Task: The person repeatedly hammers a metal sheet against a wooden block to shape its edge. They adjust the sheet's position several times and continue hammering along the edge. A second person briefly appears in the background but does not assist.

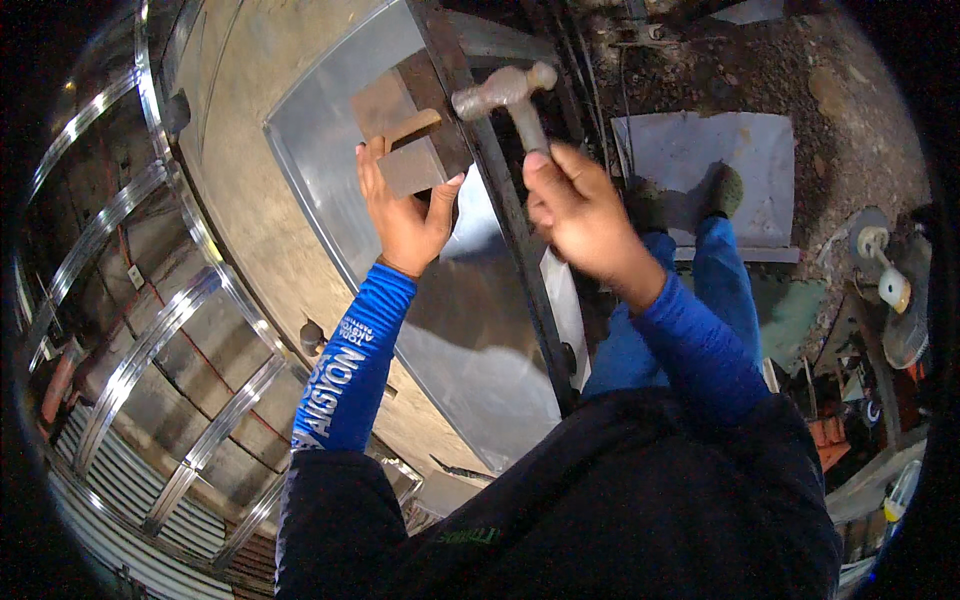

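Observation:
My right hand [575,205] is closed around the handle of a ball-peen hammer [505,90]. The hammer's head is raised over a dark metal bar [490,165] along the sheet's edge. My left hand [405,215] grips a brown block [413,166] between thumb and fingers, with a tan wooden strip on its far side. Beneath the block lies a shiny metal sheet [440,310], which mirrors part of it. Whether the block touches the sheet or the bar, I cannot tell.
The sheet lies on a pale wooden board [255,160]. Shiny metal frames [190,310] stand at the left. On the ground at the right are a white panel [760,170] beside my feet and a fan-like object [885,275] amid clutter.

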{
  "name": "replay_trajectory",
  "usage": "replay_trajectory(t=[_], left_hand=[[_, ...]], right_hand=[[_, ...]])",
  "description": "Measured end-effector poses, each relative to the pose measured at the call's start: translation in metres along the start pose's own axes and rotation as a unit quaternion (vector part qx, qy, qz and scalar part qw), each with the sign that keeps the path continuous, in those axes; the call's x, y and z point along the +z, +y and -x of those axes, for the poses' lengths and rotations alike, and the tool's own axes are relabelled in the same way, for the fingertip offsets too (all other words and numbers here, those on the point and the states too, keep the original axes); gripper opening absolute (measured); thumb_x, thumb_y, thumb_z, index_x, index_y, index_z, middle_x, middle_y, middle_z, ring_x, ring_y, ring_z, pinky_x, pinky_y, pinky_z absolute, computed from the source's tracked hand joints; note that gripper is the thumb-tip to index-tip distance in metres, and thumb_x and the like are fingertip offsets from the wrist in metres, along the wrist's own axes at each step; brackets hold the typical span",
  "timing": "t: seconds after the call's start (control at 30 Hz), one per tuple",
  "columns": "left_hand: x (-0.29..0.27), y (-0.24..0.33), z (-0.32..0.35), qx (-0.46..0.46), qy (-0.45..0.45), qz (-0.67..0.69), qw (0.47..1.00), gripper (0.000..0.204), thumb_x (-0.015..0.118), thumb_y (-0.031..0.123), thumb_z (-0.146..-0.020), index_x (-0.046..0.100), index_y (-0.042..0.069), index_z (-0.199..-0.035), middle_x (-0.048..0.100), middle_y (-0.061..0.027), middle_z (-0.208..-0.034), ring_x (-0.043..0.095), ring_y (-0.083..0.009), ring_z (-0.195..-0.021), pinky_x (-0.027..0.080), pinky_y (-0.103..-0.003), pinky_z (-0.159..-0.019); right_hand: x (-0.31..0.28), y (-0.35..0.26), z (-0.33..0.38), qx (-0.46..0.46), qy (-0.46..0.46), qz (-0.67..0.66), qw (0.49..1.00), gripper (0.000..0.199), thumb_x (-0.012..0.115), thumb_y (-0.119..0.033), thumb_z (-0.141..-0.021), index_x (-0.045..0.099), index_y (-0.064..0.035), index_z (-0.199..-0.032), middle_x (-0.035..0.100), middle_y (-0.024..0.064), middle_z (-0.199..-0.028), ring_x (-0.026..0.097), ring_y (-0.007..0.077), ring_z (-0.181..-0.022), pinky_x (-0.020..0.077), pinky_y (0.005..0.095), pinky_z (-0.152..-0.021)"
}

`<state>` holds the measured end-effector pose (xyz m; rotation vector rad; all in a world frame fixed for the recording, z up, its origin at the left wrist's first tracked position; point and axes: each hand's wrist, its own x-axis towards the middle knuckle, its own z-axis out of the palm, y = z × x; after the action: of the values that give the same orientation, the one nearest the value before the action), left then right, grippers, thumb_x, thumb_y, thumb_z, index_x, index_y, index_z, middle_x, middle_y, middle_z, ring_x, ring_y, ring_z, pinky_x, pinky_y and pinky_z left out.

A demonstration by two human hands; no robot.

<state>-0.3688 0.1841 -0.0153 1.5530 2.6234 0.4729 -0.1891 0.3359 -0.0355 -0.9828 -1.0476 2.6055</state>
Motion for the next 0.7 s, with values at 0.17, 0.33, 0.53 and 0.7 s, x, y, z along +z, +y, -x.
replay_trajectory(t=[0.17, 0.33, 0.53, 0.7], left_hand=[[-0.001, 0.001, 0.002, -0.024, 0.020, 0.001, 1.000, 0.068, 0.075, 0.048, -0.089, 0.057, -0.002, -0.131, 0.047, -0.0308, -0.143, 0.040, -0.0537, -0.136, 0.024, -0.062, -0.119], [0.001, 0.003, -0.008, -0.028, 0.002, 0.027, 0.999, 0.069, 0.074, 0.050, -0.089, 0.057, -0.002, -0.132, 0.047, -0.0310, -0.142, 0.041, -0.0528, -0.134, 0.024, -0.062, -0.119], [0.000, -0.002, 0.001, -0.021, 0.012, -0.023, 0.999, 0.070, 0.073, 0.050, -0.090, 0.055, -0.002, -0.133, 0.047, -0.0312, -0.142, 0.041, -0.0522, -0.133, 0.022, -0.063, -0.120], [0.001, -0.002, -0.004, -0.024, 0.007, -0.019, 1.000, 0.069, 0.072, 0.051, -0.090, 0.056, -0.002, -0.133, 0.046, -0.0314, -0.142, 0.041, -0.0518, -0.134, 0.022, -0.063, -0.120]], right_hand=[[-0.005, -0.035, -0.008, -0.010, 0.217, -0.228, 0.949, 0.021, 0.050, -0.030, -0.108, 0.051, -0.0119, -0.097, 0.044, -0.0013, -0.065, 0.041, 0.0098, -0.045, 0.0387, 0.0293, -0.039], [0.000, 0.005, -0.011, 0.041, -0.012, 0.017, 0.999, 0.029, 0.057, -0.031, -0.108, 0.056, -0.0045, -0.095, 0.052, 0.0017, -0.065, 0.048, 0.0116, -0.056, 0.0403, 0.0316, -0.054], [-0.011, -0.028, -0.010, -0.007, 0.177, -0.224, 0.958, 0.025, 0.052, -0.035, -0.108, 0.052, -0.0143, -0.093, 0.049, -0.0011, -0.065, 0.047, 0.0109, -0.046, 0.0382, 0.0291, -0.038], [0.002, -0.021, -0.018, 0.047, -0.038, 0.049, 0.997, 0.028, 0.053, -0.034, -0.108, 0.048, -0.0118, -0.092, 0.046, -0.0013, -0.062, 0.043, 0.0097, -0.043, 0.0358, 0.0297, -0.037]])
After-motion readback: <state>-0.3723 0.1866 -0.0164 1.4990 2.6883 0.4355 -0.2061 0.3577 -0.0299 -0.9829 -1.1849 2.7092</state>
